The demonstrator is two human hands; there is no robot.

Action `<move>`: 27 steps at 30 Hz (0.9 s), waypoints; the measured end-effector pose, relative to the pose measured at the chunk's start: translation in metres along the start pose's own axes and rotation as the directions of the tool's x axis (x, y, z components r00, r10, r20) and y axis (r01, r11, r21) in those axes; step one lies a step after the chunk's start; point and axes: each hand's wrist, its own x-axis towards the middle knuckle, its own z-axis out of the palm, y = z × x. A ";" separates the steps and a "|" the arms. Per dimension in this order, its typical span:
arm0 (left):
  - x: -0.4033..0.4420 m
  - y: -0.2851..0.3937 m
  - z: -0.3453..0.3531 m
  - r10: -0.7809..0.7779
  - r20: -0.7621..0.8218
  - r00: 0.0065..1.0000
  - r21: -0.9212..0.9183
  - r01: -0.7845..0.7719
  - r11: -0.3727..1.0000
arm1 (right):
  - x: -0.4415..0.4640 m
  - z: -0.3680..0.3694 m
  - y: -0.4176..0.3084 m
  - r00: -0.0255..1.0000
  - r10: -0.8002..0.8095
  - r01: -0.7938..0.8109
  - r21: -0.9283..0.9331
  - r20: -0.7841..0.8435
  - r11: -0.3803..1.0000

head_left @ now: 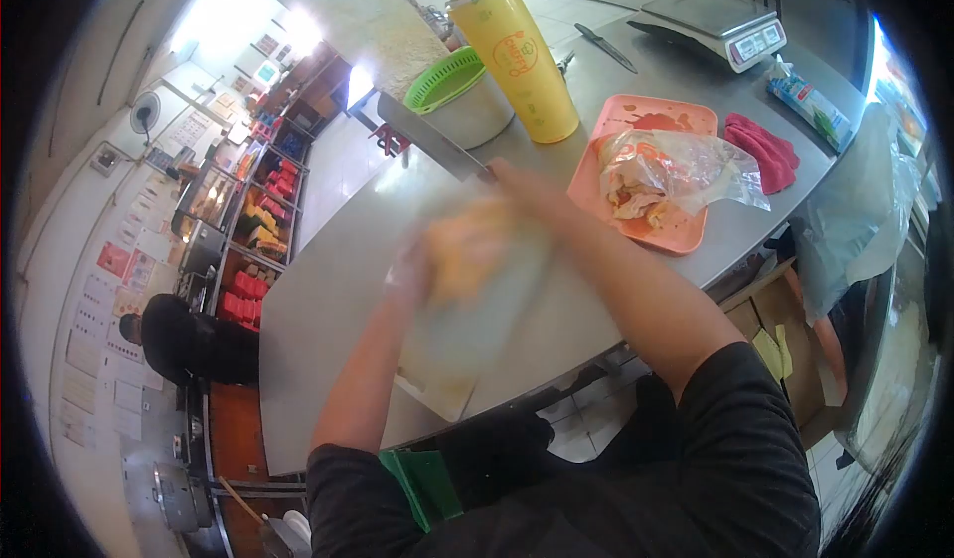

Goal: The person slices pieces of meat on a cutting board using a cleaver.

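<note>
My right hand (pixel 505 182) is closed around the handle of a cleaver. The cleaver's wide metal blade (pixel 425 137) points up and to the left, above the table. My left hand (pixel 405 268), pale as if in a thin glove, grips the left side of a yellowish piece of chicken (pixel 475 245). Motion blur smears the chicken and the fingers of that hand. Below them lies a pale cutting board (pixel 437 391), mostly blurred or covered. An orange tray (pixel 686 232) to the right bears a clear plastic bag (pixel 696 165) and more chicken pieces (pixel 636 205).
On the metal table (pixel 328 260) stand a yellow cylinder (pixel 517 66), a pot (pixel 477 116) with a green basket (pixel 445 79), and a scale (pixel 711 23). A knife (pixel 606 47), red cloth (pixel 761 153) and packet (pixel 810 106) lie farther off. Another person (pixel 189 339) is at left.
</note>
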 end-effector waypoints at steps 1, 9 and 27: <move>0.005 0.017 -0.007 -0.039 0.033 0.999 0.029 0.038 0.999 | 0.001 -0.001 -0.001 1.000 0.004 -0.004 0.002 0.000 1.000; -0.008 0.174 -0.094 -0.272 0.274 0.923 0.417 0.140 0.898 | 0.005 -0.003 0.003 0.999 0.009 -0.012 -0.052 -0.048 0.999; 0.137 0.333 0.004 0.142 0.527 0.838 0.244 -0.309 0.919 | -0.036 -0.020 -0.042 0.958 -0.078 0.090 -0.032 0.275 0.995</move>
